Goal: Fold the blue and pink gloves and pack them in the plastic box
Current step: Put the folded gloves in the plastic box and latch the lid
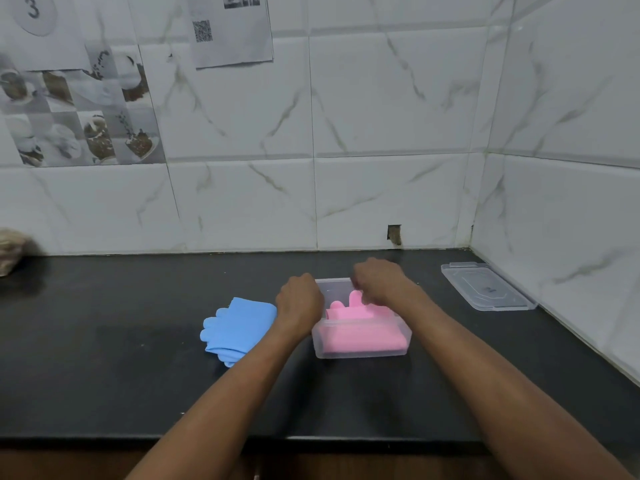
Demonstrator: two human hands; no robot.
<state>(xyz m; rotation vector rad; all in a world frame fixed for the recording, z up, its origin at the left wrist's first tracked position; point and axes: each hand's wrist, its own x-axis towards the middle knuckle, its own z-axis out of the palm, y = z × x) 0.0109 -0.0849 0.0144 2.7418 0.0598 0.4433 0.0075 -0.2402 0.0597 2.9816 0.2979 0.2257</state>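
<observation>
Blue rubber gloves (239,327), folded into a flat bundle with the fingertips pointing left and toward the near edge, lie on the black stone bench (121,358) just left of the person's left hand (299,303). Their long axis runs from the fingertips at the left up toward the box on the right. The left hand rests with knuckles up at the left wall of the clear rectangular plastic box (362,344), fingers curled down over the rim; whether they grip the rim or only steady it, I cannot tell. Inside the box the pink rubber gloves (356,332) sit folded, filling most of the floor, with a few fingertips standing up near the middle. The right hand (379,282) reaches over the far rim, fingers bent down onto those pink fingertips, apparently pressing them flat. Farther right, well apart from the box, a clear plastic lid (488,285) lies flat near the tiled corner.

With pink already packed, the blue bundle is next, and the left hand is plainly the nearer one: a short reach to its own left.
</observation>
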